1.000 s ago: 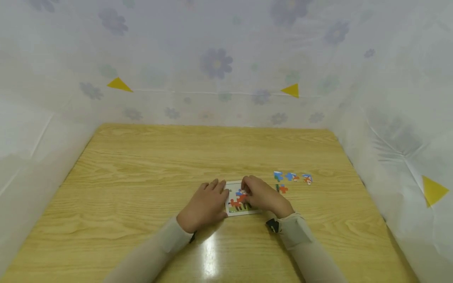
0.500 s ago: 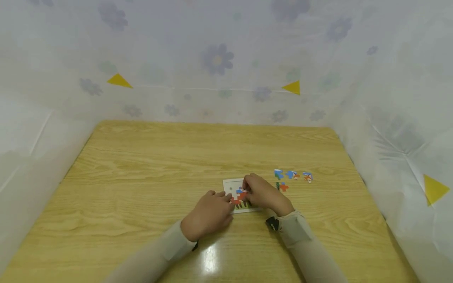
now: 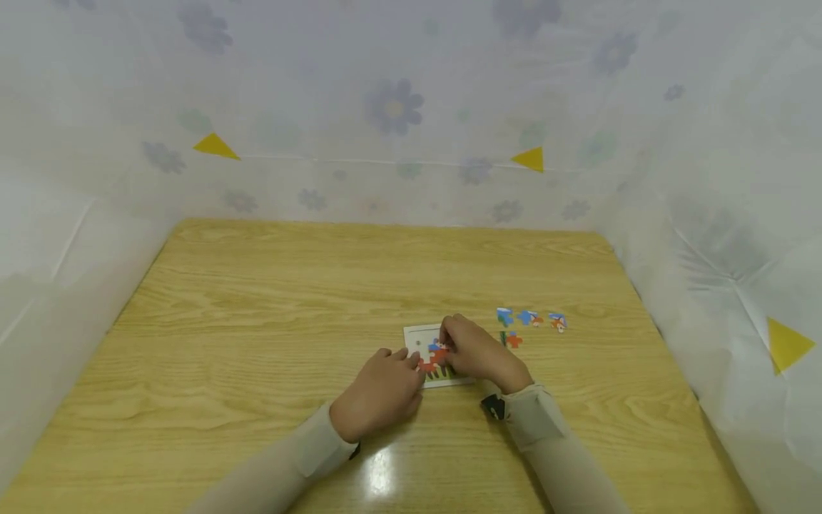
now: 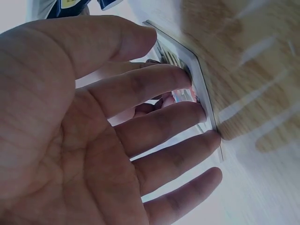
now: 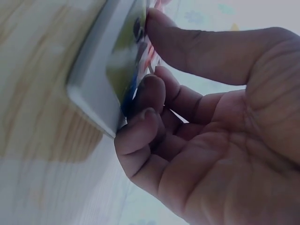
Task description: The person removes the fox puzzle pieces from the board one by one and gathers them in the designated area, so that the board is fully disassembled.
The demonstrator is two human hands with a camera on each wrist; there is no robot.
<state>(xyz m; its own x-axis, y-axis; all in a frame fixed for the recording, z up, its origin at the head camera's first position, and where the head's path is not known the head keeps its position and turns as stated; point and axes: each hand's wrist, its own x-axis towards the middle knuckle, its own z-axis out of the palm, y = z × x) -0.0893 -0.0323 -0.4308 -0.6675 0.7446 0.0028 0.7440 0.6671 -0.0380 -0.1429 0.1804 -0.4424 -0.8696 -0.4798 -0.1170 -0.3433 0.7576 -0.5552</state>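
A small jigsaw puzzle board [image 3: 414,334] with a pale frame lies on the table, with red, blue and green pieces in its lower right part. My left hand [image 3: 379,394] reaches over its lower left corner; in the left wrist view the fingers [image 4: 164,122] are spread and nearly straight, with fingertips at the board's edge. Over the board's right side, my right hand [image 3: 480,355] has curled fingers. In the right wrist view its thumb and index finger pinch a puzzle piece [image 5: 150,57] at the board's surface, mostly hidden by the fingers.
Several loose puzzle pieces lie right of the board: a blue and green one [image 3: 504,317], blue and orange ones [image 3: 530,318] [image 3: 558,323], and a red and green one [image 3: 512,340]. The wooden table [image 3: 289,285] is enclosed by pale flowered curtains [image 3: 321,107].
My left hand has slid from the board's left edge down and right onto its lower left corner, uncovering the upper left corner. My right hand stays nearly in place over the board.
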